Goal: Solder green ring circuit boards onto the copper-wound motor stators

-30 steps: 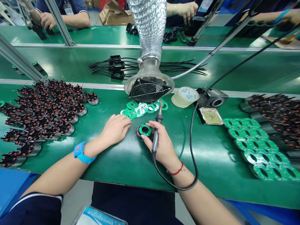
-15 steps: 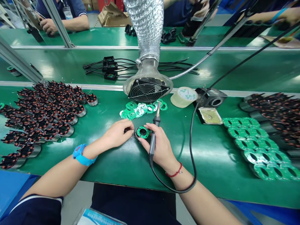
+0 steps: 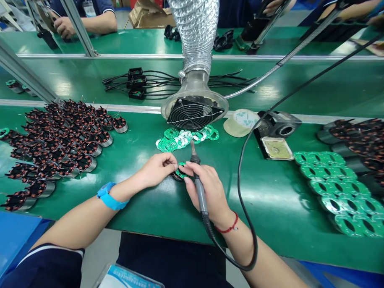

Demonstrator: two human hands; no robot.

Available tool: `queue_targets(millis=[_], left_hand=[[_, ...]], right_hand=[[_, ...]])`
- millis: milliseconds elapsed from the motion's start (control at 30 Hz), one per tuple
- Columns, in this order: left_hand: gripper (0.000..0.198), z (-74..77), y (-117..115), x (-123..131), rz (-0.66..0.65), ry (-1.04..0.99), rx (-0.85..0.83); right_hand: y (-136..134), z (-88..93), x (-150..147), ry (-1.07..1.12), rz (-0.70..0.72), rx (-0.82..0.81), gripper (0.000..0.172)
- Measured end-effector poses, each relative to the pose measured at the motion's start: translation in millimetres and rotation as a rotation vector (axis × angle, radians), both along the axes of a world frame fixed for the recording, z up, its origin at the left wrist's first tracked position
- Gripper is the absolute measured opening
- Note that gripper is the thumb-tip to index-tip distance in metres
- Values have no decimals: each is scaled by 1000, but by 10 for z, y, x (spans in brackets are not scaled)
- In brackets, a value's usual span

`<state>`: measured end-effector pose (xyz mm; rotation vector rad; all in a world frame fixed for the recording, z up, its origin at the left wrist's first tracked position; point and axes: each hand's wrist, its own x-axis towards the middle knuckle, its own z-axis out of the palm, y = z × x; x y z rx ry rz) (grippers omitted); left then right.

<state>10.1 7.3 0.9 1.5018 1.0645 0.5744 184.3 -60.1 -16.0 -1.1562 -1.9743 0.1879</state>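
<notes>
1. The left hand (image 3: 156, 167) rests on the green bench mat (image 3: 144, 213). Its fingertips pinch the left edge of the motor stator (image 3: 179, 174).
2. The motor stator sits on the mat between both hands, directly in front of the person. A green ring board lies on its top face, largely hidden by fingers.
3. The right hand (image 3: 209, 191) is clenched round the soldering iron (image 3: 199, 190). The iron's tip points away from the person, past the stator's far edge. The right forefinger touches the stator's right edge.
4. The black cable (image 3: 242, 192) runs from the iron's rear end, loops beside the right wrist and rises toward the far right.
5. A pile of loose ring boards (image 3: 185, 138) lies between the stator and the extraction fan (image 3: 194, 112).
6. Wound stators (image 3: 59, 140) are grouped at the left. Stators fitted with boards (image 3: 335, 185) stand in rows at the right, near the iron stand (image 3: 281, 127).
</notes>
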Motion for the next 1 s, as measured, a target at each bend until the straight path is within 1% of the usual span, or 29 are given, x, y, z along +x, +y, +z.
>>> queue_targets(millis=[100,233,300,333,467,567,767,900,1000], left_hand=[[6,-39,0,-6,8,66,83],[6,-67,14,-21,5,123,120],[6,-67,21,-25,8,147,125],[5,-65,23,-24,9,160,130],[7,-62,29,-14,11,194,135],[8,-64,30,-8,10,200,132],[7,-13,11,10,21,219,136],[8,20,-3,21,16,245,177],[10,33,-9,23,6,275,226]], right_hand=[[-26,11,23,102,-54,-75,42],[-73,-4,53,480,-133,-204,35],[-91,-14,76,634,-147,-229,32],[-98,-16,90,674,-155,-223,31],[-125,-5,142,696,-162,-160,34],[-131,12,160,673,-134,-143,36],[-109,25,170,684,-79,-140,29],[-113,15,184,666,-44,-108,27],[-117,-4,175,627,-94,-69,21]])
